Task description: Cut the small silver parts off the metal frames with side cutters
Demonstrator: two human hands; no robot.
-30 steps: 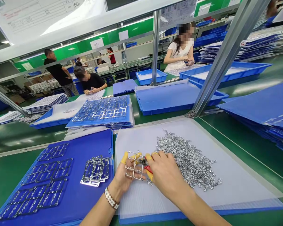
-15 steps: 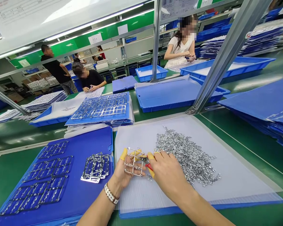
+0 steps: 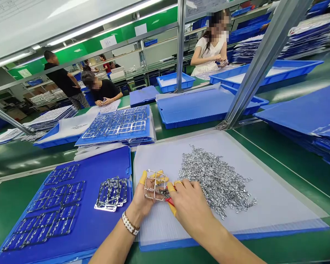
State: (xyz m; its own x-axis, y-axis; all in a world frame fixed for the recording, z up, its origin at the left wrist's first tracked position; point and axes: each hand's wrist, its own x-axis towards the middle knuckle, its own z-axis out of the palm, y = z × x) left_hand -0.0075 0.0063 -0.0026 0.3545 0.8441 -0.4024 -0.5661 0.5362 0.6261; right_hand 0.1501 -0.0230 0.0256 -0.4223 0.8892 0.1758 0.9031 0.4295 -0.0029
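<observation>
My left hand [image 3: 143, 198], with yellow finger covers and a patterned bracelet at the wrist, holds up a small silver sprue frame [image 3: 155, 185] that has tiny shiny parts across it. My right hand [image 3: 191, 205], also in yellow finger covers, is closed round red-handled nippers [image 3: 168, 198]. The nippers' jaws touch or overlap the frame's lower right side; whether they are closed on it I cannot tell. Beside and behind my right hand lies a heap of small silver parts [image 3: 214, 179] on a white sheet [image 3: 275, 194]. Left of my left hand, a pile of sprue frames [image 3: 110, 194] rests on a blue sheet [image 3: 90, 234].
Further sprue frames [image 3: 55, 198] lie in rows at the left. A stack topped with frames [image 3: 118, 123] and a blue tray [image 3: 195, 108] stand behind. A slanted metal post [image 3: 264, 69] rises at the right. Several co-workers, one in white [image 3: 209, 55], are beyond.
The nippers and my right hand have moved slightly left and down along the frame, to its lower right. The few loose parts seen below the nippers before no longer show.
</observation>
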